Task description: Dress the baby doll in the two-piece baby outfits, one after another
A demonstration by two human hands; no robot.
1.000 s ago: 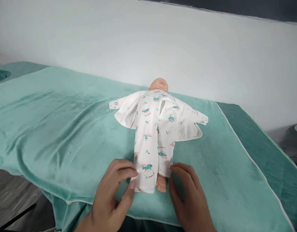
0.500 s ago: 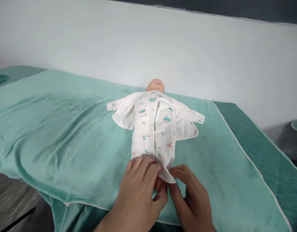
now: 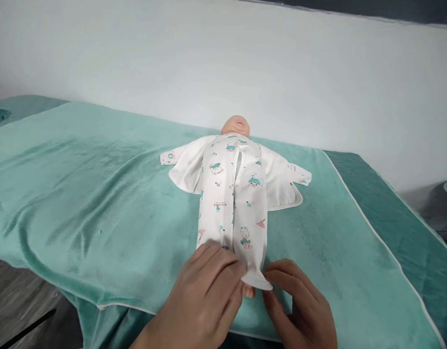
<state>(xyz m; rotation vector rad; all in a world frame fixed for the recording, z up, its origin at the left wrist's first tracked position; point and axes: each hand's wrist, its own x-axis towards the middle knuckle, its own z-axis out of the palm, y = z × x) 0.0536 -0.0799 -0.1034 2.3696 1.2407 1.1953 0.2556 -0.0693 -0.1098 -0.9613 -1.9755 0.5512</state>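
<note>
Where the green plush blanket [image 3: 129, 165] spreads, a baby doll [image 3: 236, 125] lies head away, its printed white garment [image 3: 215, 194] running lengthwise toward both hands; the left hand [image 3: 203, 295] curls over its lower end, grip hidden; the right hand [image 3: 303, 305], nearer the hem corner [image 3: 264, 284], pinches it.

Soft light falls on a pale wall [image 3: 136, 53] (a dark band [image 3: 383, 8] tops its right side); grey, streaked floor [image 3: 12, 291] shows lower left.

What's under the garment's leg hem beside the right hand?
The doll's toes show below the hem; the rest of that foot and leg is hidden by the cloth and left hand.
</note>
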